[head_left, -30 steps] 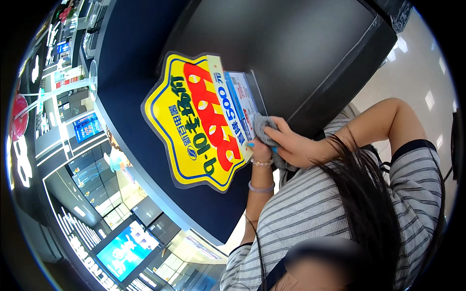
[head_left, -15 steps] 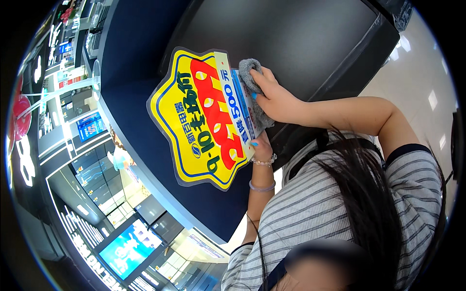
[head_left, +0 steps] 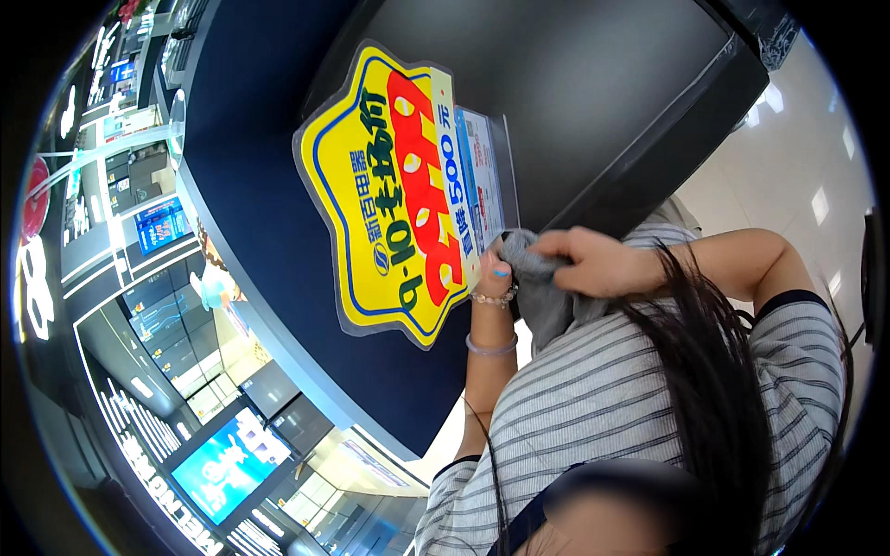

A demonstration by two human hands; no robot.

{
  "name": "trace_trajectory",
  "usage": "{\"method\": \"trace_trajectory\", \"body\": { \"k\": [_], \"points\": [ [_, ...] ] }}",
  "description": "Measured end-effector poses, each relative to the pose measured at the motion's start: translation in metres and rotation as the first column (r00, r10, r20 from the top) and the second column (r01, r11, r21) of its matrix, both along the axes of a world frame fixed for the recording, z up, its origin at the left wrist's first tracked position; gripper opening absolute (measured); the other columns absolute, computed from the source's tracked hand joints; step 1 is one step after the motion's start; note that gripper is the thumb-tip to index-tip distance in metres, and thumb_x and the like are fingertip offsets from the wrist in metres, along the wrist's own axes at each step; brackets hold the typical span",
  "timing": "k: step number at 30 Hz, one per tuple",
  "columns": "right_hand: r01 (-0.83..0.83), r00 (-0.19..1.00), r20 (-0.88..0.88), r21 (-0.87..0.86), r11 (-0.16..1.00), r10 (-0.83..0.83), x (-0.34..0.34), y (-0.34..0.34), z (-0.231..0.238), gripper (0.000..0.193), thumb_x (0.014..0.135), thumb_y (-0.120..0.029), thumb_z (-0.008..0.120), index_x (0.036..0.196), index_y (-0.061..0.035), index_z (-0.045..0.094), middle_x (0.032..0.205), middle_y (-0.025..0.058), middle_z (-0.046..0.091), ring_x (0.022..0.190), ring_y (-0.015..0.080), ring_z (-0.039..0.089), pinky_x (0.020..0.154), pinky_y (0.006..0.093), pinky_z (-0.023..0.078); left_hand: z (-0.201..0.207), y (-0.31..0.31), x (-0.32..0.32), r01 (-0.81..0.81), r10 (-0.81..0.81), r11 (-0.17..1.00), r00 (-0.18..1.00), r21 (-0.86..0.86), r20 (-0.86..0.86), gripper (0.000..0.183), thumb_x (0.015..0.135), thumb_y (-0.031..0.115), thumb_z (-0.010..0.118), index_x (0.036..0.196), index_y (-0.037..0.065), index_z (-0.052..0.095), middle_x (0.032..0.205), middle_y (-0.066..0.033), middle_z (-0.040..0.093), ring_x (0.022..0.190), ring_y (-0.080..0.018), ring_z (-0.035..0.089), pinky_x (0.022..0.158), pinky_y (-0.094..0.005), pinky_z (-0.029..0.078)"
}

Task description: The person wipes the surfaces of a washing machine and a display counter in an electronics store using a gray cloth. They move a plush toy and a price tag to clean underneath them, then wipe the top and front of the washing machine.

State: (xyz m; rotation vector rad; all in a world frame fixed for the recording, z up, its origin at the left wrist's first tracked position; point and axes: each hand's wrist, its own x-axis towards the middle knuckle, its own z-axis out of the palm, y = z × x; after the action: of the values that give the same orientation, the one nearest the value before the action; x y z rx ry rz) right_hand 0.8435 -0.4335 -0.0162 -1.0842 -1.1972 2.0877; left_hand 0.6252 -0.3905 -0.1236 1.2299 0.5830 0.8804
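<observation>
A star-shaped yellow price sign with red and blue print is in front of me. Attached to it is a clear stand with a printed card. My left hand, wearing a beaded bracelet, grips the sign's near edge; its thumb shows and the other fingers are mostly hidden. My right hand is closed on a bunched grey cloth, slightly blurred. The cloth's upper end lies right beside my left thumb and the stand's near corner.
A large black glossy appliance fills the far side. Next to it curves a dark blue counter with a pale edge. Lit shop displays and a bright screen lie to the left. Shiny floor shows at the right.
My right hand has drawn the cloth off the card and down toward my body, beside my left hand. The sign has shifted slightly up and to the right in view.
</observation>
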Motion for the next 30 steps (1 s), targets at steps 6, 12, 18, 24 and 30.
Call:
{"method": "trace_trajectory", "body": {
  "k": [6, 12, 18, 24, 30],
  "points": [
    [0.520, 0.814, -0.033, 0.486, 0.702, -0.580, 0.003, 0.015, -0.017, 0.050, 0.078, 0.006, 0.050, 0.129, 0.0071, 0.046, 0.129, 0.0180, 0.047, 0.119, 0.0264, 0.049, 0.101, 0.0320, 0.038, 0.018, 0.020, 0.026, -0.128, 0.128, 0.988, 0.992, 0.091, 0.003, 0.128, 0.057, 0.083, 0.068, 0.151, 0.007, 0.024, 0.153, -0.0122, 0.029, 0.139, -0.0312, 0.031, 0.114, -0.0469, 0.026],
    [0.383, 0.877, -0.014, 0.625, 0.681, -0.480, -0.019, 0.006, -0.012, 0.043, 0.075, 0.008, 0.053, 0.118, 0.0051, 0.051, 0.130, 0.0208, 0.044, 0.118, 0.0354, 0.049, 0.100, 0.0361, 0.041, 0.029, 0.008, 0.023, -0.181, 0.177, 0.981, 0.983, -0.072, -0.056, 0.131, 0.054, 0.084, 0.068, 0.149, 0.004, 0.025, 0.151, -0.0120, 0.032, 0.139, -0.0286, 0.032, 0.114, -0.0451, 0.028],
    [0.216, 0.904, 0.040, 0.817, 0.535, -0.426, -0.013, -0.004, -0.023, 0.039, 0.073, 0.006, 0.063, 0.111, 0.0000, 0.059, 0.128, 0.0190, 0.051, 0.110, 0.0355, 0.057, 0.092, 0.0377, 0.049, -0.010, 0.004, -0.006, -0.129, 0.125, 0.988, 0.991, -0.080, -0.052, 0.115, 0.060, 0.080, 0.069, 0.140, 0.003, 0.038, 0.137, -0.0116, 0.048, 0.126, -0.0263, 0.049, 0.109, -0.0430, 0.037],
    [0.149, 0.886, 0.122, 0.839, 0.523, -0.448, -0.012, -0.004, -0.027, 0.031, 0.069, 0.007, 0.065, 0.100, 0.0005, 0.062, 0.124, 0.0215, 0.055, 0.106, 0.0371, 0.059, 0.090, 0.0397, 0.050, -0.021, 0.007, -0.008, -0.095, 0.096, 0.987, 0.995, -0.128, 0.002, 0.114, 0.061, 0.075, 0.072, 0.143, 0.006, 0.034, 0.142, -0.0105, 0.042, 0.130, -0.0278, 0.043, 0.110, -0.0449, 0.034],
    [-0.241, 0.868, 0.465, 0.699, 0.673, -0.172, 0.003, 0.021, -0.021, 0.026, 0.074, -0.002, 0.060, 0.099, -0.0029, 0.066, 0.116, 0.0165, 0.059, 0.103, 0.0333, 0.060, 0.088, 0.0399, 0.050, -0.003, 0.012, 0.011, -0.194, 0.202, 0.978, 0.971, -0.073, 0.129, 0.115, 0.062, 0.066, 0.079, 0.148, 0.009, 0.026, 0.150, -0.0094, 0.033, 0.137, -0.0299, 0.033, 0.112, -0.0475, 0.030]
  ]
}}
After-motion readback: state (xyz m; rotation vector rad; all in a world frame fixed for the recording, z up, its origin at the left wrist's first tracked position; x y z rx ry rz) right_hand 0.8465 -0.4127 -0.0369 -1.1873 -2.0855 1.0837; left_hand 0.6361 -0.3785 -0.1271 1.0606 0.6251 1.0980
